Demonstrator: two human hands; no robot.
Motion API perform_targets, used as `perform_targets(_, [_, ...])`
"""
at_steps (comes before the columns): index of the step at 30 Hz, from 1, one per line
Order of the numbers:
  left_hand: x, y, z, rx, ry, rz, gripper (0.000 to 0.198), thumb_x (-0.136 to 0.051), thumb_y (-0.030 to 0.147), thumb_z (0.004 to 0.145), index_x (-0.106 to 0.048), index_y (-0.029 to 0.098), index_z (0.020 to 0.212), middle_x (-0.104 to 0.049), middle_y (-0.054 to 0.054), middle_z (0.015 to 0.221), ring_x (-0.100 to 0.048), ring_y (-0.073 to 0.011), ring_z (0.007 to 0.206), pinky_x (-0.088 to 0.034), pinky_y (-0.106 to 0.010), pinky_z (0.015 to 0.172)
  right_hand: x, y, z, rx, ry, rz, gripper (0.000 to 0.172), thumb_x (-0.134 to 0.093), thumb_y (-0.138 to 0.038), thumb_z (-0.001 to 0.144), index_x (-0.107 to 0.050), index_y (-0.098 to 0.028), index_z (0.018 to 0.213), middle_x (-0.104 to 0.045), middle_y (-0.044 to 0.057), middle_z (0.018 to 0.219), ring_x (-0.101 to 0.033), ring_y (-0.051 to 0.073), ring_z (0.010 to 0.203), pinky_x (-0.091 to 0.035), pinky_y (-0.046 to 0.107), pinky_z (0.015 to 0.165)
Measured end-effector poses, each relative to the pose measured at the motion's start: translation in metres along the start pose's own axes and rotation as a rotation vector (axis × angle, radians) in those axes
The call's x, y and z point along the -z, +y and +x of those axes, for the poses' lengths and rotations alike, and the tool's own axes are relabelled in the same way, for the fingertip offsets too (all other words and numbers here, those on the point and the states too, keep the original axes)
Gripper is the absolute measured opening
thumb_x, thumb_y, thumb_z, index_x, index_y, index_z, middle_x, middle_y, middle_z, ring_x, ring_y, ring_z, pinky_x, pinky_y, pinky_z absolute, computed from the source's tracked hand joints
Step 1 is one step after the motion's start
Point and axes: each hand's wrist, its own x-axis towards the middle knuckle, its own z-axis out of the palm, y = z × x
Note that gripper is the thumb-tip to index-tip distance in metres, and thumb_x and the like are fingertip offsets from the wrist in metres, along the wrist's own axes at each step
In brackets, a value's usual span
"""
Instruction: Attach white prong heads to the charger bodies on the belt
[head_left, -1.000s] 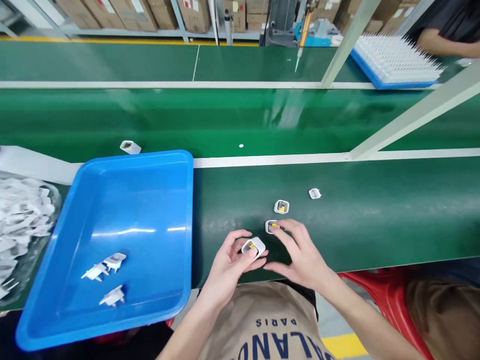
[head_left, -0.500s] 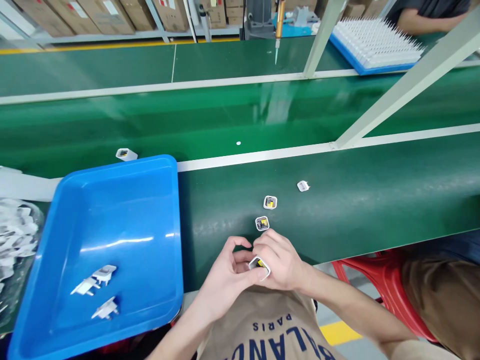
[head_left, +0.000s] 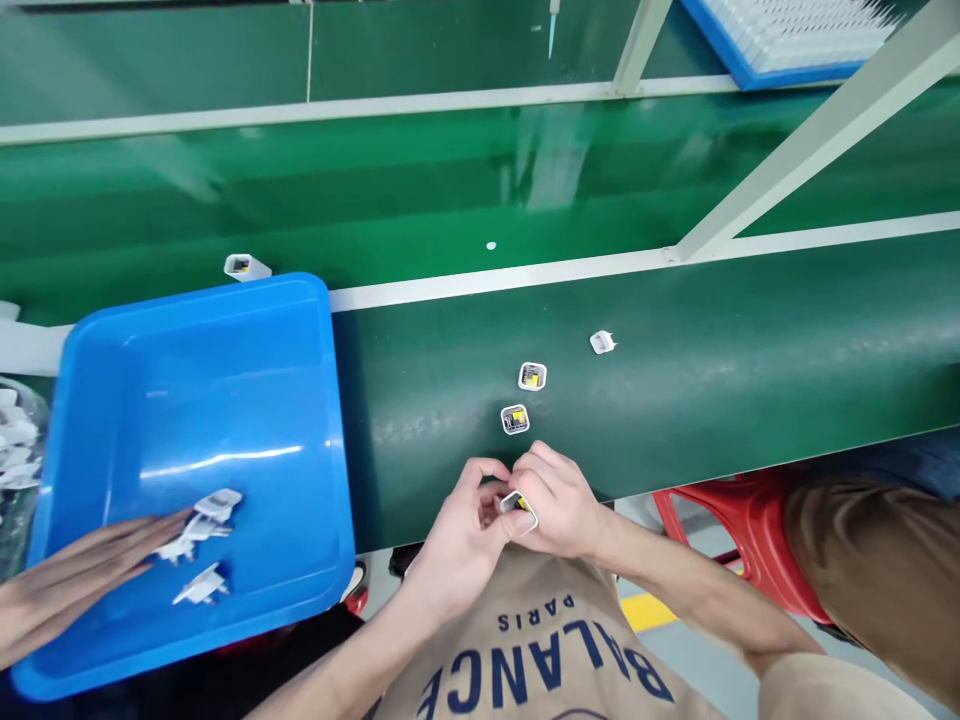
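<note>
Close to my body, both hands hold a white charger housing (head_left: 522,505) with its open end up and a yellow part showing inside. My left hand (head_left: 461,540) is closed around its left side, with the thumb at the rim. Curled fingers of my right hand (head_left: 559,505) grip the other side and hide much of it. Just beyond my hands stand two similar open housings, a nearer one (head_left: 515,419) and a farther one (head_left: 532,377), both showing black and yellow parts inside. A small white plug cover (head_left: 602,342) with prongs lies farther right on the green bench.
A blue tray (head_left: 225,390) at left contains several white plug covers (head_left: 201,584); another person's hand (head_left: 97,560) reaches in. Behind it, another white housing (head_left: 249,268) lies on the green belt (head_left: 405,200). A slanted metal post (head_left: 810,140) rises at right, near a red stool (head_left: 757,550).
Another person's hand has come into the blue tray from the left and reached the plug covers. The view has tilted down slightly. My hands still hold the housing in nearly the same pose.
</note>
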Motion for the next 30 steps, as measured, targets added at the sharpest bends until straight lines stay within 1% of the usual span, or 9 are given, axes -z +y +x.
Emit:
perform_targets(5, [0.003, -0.004, 0.004, 0.009, -0.037, -0.053, 0.039, -0.075, 0.028, 0.075, -0.049, 0.021, 0.102, -0.066, 0.001, 0.083, -0.06, -0.0165, 0.079, -0.047, -0.025, 0.071, -0.004, -0.001, -0.005, -0.017, -0.02, -0.001, 0.019, -0.045, -0.027, 0.099, -0.045, -0.023, 0.08, -0.048, 0.004, 0.073, -0.039, 0.022, 0.066, -0.037, 0.035, 0.058])
perform_targets(8, [0.009, -0.004, 0.004, 0.015, -0.079, -0.074, 0.039, -0.076, 0.027, 0.077, -0.05, 0.021, 0.105, -0.069, -0.001, 0.086, -0.063, -0.0169, 0.08, -0.049, -0.025, 0.071, -0.008, 0.0, -0.007, -0.048, 0.04, 0.071, 0.019, -0.046, -0.029, 0.1, -0.045, -0.023, 0.082, -0.05, 0.004, 0.075, -0.04, 0.021, 0.067, -0.038, 0.034, 0.058])
perform_targets(12, [0.014, -0.009, 0.0, -0.038, -0.066, -0.039, 0.044, -0.073, 0.034, 0.084, -0.054, 0.02, 0.122, -0.072, -0.009, 0.11, -0.069, -0.0234, 0.1, -0.055, -0.032, 0.087, -0.02, -0.001, -0.009, -0.254, 0.1, 0.189, 0.021, -0.057, -0.038, 0.099, -0.048, -0.021, 0.093, -0.056, 0.005, 0.086, -0.049, 0.022, 0.076, -0.046, 0.036, 0.067])
perform_targets(15, [0.016, -0.022, -0.002, -0.098, 0.053, 0.095, 0.054, -0.077, 0.029, 0.079, -0.056, 0.023, 0.128, -0.068, -0.008, 0.124, -0.067, -0.0267, 0.112, -0.056, -0.035, 0.094, -0.026, -0.007, -0.013, -0.381, 0.034, 0.267, 0.026, -0.063, -0.039, 0.095, -0.049, -0.019, 0.104, -0.058, 0.008, 0.097, -0.053, 0.024, 0.086, -0.05, 0.038, 0.072])
perform_targets(19, [0.025, -0.041, 0.006, -0.239, 0.203, 0.405, 0.033, -0.07, 0.033, 0.088, -0.063, 0.027, 0.12, -0.07, -0.003, 0.118, -0.068, -0.0239, 0.107, -0.056, -0.038, 0.096, -0.005, -0.004, -0.018, -0.322, -0.239, 0.282, 0.047, -0.07, -0.032, 0.09, -0.047, -0.018, 0.128, -0.057, 0.013, 0.117, -0.054, 0.03, 0.103, -0.054, 0.046, 0.086])
perform_targets(21, [0.033, -0.05, 0.012, -0.402, 0.301, 0.57, 0.026, -0.069, 0.036, 0.091, -0.066, 0.027, 0.116, -0.067, -0.003, 0.121, -0.065, -0.0247, 0.11, -0.053, -0.041, 0.1, 0.02, 0.013, -0.018, -0.351, -0.264, 0.194, 0.057, -0.07, -0.033, 0.093, -0.042, -0.02, 0.141, -0.055, 0.015, 0.126, -0.054, 0.032, 0.11, -0.053, 0.05, 0.093])
perform_targets(24, [0.045, -0.059, 0.023, -0.631, 0.482, 0.778, 0.023, -0.072, 0.036, 0.092, -0.066, 0.026, 0.112, -0.063, -0.006, 0.125, -0.058, -0.027, 0.115, -0.049, -0.044, 0.103, 0.06, 0.062, -0.012, -0.464, -0.028, -0.091, 0.053, -0.059, -0.039, 0.101, -0.04, -0.022, 0.147, -0.054, 0.016, 0.124, -0.054, 0.032, 0.11, -0.051, 0.051, 0.095])
perform_targets(26, [0.05, -0.063, 0.028, -0.698, 0.539, 0.843, 0.023, -0.073, 0.033, 0.092, -0.065, 0.024, 0.112, -0.062, -0.007, 0.123, -0.057, -0.0269, 0.114, -0.049, -0.043, 0.102, 0.076, 0.104, -0.004, -0.505, 0.058, -0.32, 0.055, -0.056, -0.044, 0.102, -0.042, -0.019, 0.149, -0.05, 0.018, 0.127, -0.05, 0.035, 0.115, -0.046, 0.055, 0.1])
perform_targets(30, [0.053, -0.067, 0.031, -0.714, 0.525, 0.849, 0.039, -0.075, 0.031, 0.091, -0.059, 0.024, 0.126, -0.06, -0.008, 0.128, -0.053, -0.0271, 0.12, -0.046, -0.043, 0.105, 0.083, 0.163, 0.008, -0.498, 0.028, -0.485, 0.043, -0.053, -0.046, 0.102, -0.061, -0.015, 0.13, -0.051, 0.019, 0.118, -0.051, 0.034, 0.106, -0.047, 0.055, 0.096])
